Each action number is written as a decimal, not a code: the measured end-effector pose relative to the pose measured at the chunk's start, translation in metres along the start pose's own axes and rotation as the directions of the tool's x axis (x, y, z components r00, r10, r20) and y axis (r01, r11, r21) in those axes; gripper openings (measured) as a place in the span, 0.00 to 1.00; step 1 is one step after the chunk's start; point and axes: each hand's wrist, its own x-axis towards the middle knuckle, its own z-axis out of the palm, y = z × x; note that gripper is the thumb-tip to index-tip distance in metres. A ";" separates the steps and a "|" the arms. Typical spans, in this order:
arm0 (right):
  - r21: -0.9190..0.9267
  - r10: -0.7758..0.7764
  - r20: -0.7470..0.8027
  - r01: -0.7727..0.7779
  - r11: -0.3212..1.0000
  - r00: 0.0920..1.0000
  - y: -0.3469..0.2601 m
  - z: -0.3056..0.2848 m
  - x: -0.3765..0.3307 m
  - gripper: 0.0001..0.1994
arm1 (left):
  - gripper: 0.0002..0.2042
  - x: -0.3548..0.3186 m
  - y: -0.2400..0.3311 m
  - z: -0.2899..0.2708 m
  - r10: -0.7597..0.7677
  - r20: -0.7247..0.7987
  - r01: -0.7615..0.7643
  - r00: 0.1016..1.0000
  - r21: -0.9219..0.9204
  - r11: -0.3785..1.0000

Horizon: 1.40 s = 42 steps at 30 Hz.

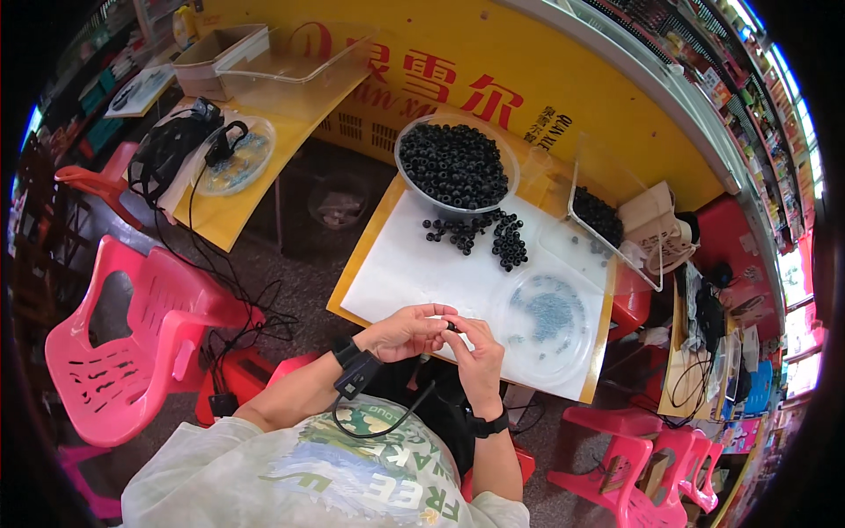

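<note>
My left hand point(407, 333) and my right hand point(480, 356) meet over the near edge of a white-topped table point(392, 255). Between their pinched fingertips is a small black ring-like part point(452, 326), mostly covered by the fingers. Farther back, a clear round bowl point(459, 210) is heaped with similar black round parts point(453, 163). A loose cluster of black parts point(509, 242) lies in front of the bowl. To the right of my hands, a shallow clear round dish point(576, 352) holds many tiny pale-blue pieces point(550, 308).
A clear rectangular bin point(616, 260) with black parts stands at the table's right. A yellow panel point(607, 110) rises behind. Left is another table point(231, 211) with a dish and a black cable. Pink chairs point(132, 343) stand left and right; cables point(238, 326) hang at left.
</note>
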 end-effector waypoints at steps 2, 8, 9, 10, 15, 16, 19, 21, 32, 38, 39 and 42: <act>0.069 0.081 0.056 -0.085 0.994 0.995 0.006 -0.011 0.009 0.12 | 0.18 0.004 0.001 0.006 -0.012 -0.019 0.010 1.000 -0.059 0.998; 0.560 0.078 -0.171 0.032 0.828 0.982 -0.015 -0.117 0.120 0.20 | 0.15 0.007 -0.005 -0.008 -0.001 -0.086 -0.014 0.996 -0.179 0.984; 0.591 0.101 -0.267 0.080 0.802 0.958 -0.011 -0.133 0.140 0.20 | 0.15 0.007 -0.006 -0.009 0.000 -0.073 -0.014 0.997 -0.182 0.983; 0.617 0.129 -0.354 0.128 0.777 0.926 -0.013 -0.138 0.152 0.20 | 0.15 0.006 -0.006 -0.010 0.003 -0.063 -0.015 0.998 -0.189 0.982; -0.131 0.087 -0.131 -0.104 0.986 0.988 0.015 -0.085 0.146 0.17 | 0.15 0.005 -0.008 -0.018 0.020 -0.017 -0.024 1.000 -0.238 0.971; -0.268 0.102 -0.069 -0.117 0.956 0.992 0.028 -0.062 0.145 0.14 | 0.15 0.006 -0.008 -0.019 0.020 -0.010 -0.022 1.000 -0.243 0.970; -0.496 -0.128 -0.041 0.091 0.864 0.991 0.058 -0.006 0.147 0.10 | 0.15 0.001 -0.005 -0.021 0.029 -0.031 -0.036 0.999 -0.245 0.969; -0.566 -0.194 -0.033 0.142 0.812 0.980 0.061 0.009 0.148 0.08 | 0.14 -0.006 0.000 -0.018 0.038 -0.053 -0.050 0.998 -0.233 0.971; -0.550 -0.241 -0.020 0.191 0.813 0.970 0.074 0.010 0.135 0.08 | 0.13 -0.006 0.015 -0.021 0.138 -0.109 -0.155 0.984 -0.172 0.973; -0.590 -0.283 -0.014 0.221 0.777 0.959 0.074 0.008 0.139 0.12 | 0.12 0.000 0.025 -0.012 0.217 -0.162 -0.239 0.963 -0.130 0.962; -0.588 -0.285 -0.007 0.227 0.777 0.959 0.076 0.009 0.140 0.12 | 0.12 -0.001 0.026 -0.012 0.218 -0.174 -0.242 0.960 -0.134 0.961; -0.606 -0.313 0.019 0.260 0.752 0.950 0.078 0.008 0.143 0.12 | 0.12 -0.003 0.026 -0.012 0.225 -0.205 -0.258 0.953 -0.153 0.954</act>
